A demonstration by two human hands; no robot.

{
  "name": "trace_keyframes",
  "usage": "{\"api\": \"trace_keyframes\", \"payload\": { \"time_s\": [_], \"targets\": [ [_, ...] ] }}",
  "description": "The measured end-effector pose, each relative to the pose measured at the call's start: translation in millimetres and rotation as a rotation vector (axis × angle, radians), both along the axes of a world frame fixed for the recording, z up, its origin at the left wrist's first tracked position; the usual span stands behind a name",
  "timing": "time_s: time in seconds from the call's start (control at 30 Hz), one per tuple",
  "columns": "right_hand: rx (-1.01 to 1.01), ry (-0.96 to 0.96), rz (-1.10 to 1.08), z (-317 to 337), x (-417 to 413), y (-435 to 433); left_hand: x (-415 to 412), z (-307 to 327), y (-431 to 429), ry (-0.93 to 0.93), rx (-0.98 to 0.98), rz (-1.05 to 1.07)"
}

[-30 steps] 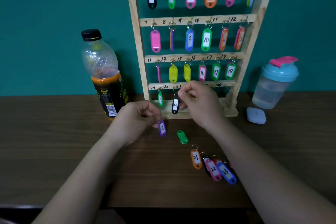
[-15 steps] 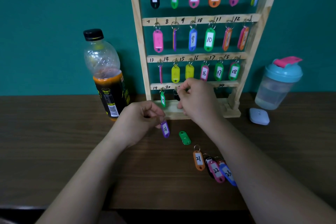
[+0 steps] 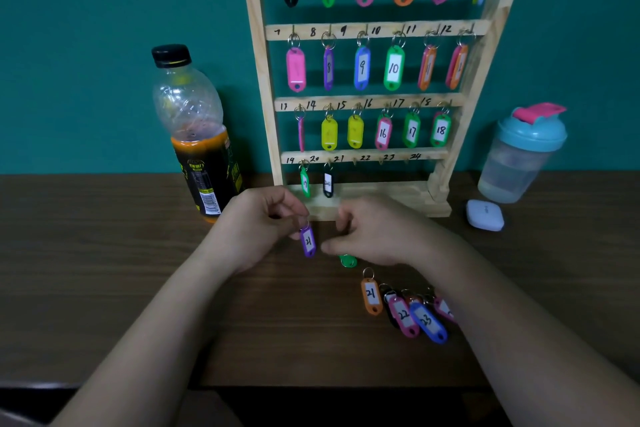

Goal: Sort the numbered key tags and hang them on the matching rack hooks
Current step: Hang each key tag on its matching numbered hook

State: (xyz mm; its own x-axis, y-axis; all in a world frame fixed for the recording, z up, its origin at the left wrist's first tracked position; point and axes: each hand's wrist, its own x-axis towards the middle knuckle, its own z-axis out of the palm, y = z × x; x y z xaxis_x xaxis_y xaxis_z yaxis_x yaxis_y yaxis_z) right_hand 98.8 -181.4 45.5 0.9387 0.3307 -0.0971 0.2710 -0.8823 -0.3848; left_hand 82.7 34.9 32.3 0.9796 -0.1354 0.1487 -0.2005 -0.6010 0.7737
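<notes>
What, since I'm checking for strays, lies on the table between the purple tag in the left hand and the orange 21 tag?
A green tag, partly hidden by the right hand, lies on the table there; the head view shows it.

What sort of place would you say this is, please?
Probably a desk at home or in an office, staged for a sorting exercise: a wooden table against a teal wall, a numbered key-tag rack, and a drink bottle and shaker cup alongside.
</notes>
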Motion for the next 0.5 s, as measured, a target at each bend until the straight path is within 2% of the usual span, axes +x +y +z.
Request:
{"api": "trace_keyframes", "payload": {
  "time_s": [0.17, 0.5],
  "targets": [
    [-0.133, 0.088, 0.073, 4.2, -10.8, -2.9, 0.8, -2.9, -0.9, 0.005, 0.018, -0.004],
    [0.003, 0.057, 0.143, -11.0, -6.0, -10.5, 2.9, -6.7, -1.8, 0.022, 0.045, -0.021]
  ]
}}
